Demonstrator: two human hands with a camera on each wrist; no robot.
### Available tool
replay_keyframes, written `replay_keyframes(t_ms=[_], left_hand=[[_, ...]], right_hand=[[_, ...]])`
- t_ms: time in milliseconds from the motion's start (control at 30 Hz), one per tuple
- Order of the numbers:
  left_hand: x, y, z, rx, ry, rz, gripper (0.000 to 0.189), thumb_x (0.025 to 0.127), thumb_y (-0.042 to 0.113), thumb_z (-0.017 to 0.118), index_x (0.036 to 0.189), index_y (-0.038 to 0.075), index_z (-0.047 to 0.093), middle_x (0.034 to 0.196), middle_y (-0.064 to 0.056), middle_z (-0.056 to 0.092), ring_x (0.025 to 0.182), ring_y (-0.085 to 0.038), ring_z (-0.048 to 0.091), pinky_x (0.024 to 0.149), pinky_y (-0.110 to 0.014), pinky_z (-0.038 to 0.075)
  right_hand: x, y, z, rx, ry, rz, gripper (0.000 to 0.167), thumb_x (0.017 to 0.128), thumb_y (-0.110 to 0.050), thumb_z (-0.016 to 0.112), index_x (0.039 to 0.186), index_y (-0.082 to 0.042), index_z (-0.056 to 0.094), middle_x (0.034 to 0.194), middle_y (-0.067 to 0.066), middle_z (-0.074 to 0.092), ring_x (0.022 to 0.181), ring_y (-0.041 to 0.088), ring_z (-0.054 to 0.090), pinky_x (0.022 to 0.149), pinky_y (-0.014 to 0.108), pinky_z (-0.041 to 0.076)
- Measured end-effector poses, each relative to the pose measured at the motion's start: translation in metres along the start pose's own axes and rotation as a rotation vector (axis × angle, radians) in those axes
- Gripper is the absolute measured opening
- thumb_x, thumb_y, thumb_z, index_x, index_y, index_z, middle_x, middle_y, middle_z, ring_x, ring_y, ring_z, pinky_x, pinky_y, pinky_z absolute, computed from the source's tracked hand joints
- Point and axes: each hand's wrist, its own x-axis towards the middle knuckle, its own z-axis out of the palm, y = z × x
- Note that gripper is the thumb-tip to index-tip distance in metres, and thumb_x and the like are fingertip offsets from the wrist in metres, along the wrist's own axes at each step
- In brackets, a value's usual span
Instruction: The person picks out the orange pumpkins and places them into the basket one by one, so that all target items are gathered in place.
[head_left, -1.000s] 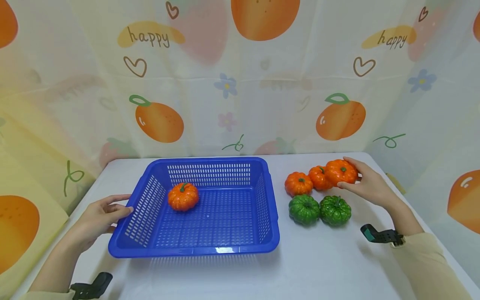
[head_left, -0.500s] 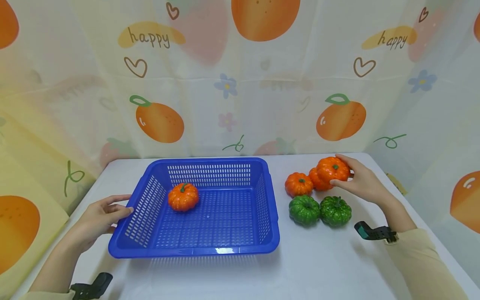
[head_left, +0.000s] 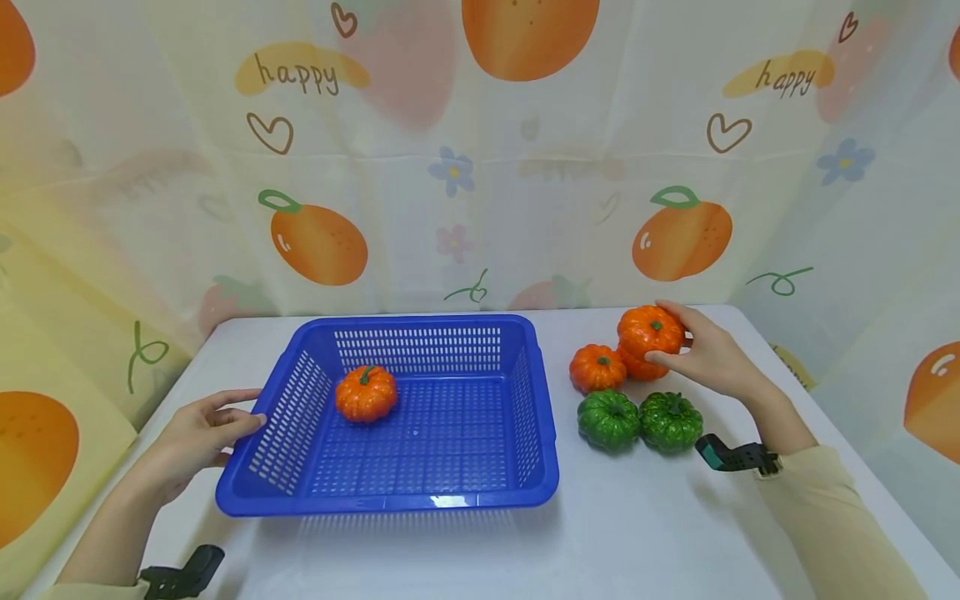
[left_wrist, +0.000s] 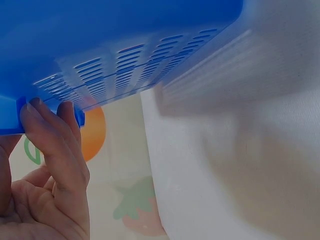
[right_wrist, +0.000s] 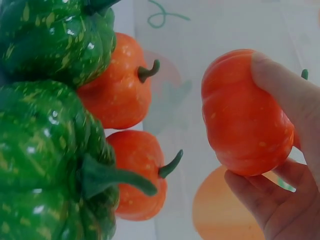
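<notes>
Visibly glossy and ribbed, one squat, green-stemmed orange pumpkin (head_left: 648,327) is pinched in the right grip (head_left: 708,352) above the white surface (head_left: 630,525), while the left grip (head_left: 197,435) pinches the blue basket (head_left: 337,504) by its rim.

Room above basket (head_left: 450,433), right rim (head_left: 545,417) bars low passage

A white table (head_left: 615,533) curtained into a small booth with cloth (head_left: 555,242); the wider setting cannot be told.
Pale, creased and printed with oranges, strawberries, flowers and the word "happy", the cloth hangs behind the table and at both sides, hiding whatever lies beyond.
</notes>
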Motion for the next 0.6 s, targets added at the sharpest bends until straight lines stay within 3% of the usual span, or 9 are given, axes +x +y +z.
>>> replay_keyframes(t_ms=[267,600], left_hand=[[0.000,-0.001,0.000,-0.001,0.002,0.002,0.068,0.090,0.032,0.059,0.140,-0.002,0.028,0.091,-0.004,0.066,0.077,-0.016,0.065,0.067,-0.035,0.056],[0.001,0.000,0.001,0.007,0.008,0.006,0.066,0.091,0.030,0.058,0.140,-0.002,0.028,0.092,-0.004,0.066,0.077,-0.014,0.064,0.066,-0.034,0.056]], right_hand=[[0.013,-0.009,0.005,0.009,-0.030,0.021,0.077,0.080,-0.024,0.072,0.142,-0.003,0.030,0.138,0.019,0.038,0.116,0.037,0.046,0.090,0.053,0.044],[0.026,-0.024,0.009,0.031,-0.070,-0.015,0.077,0.082,-0.027,0.070,0.142,-0.003,0.029,0.138,0.019,0.037,0.117,0.036,0.045,0.092,0.054,0.042]])
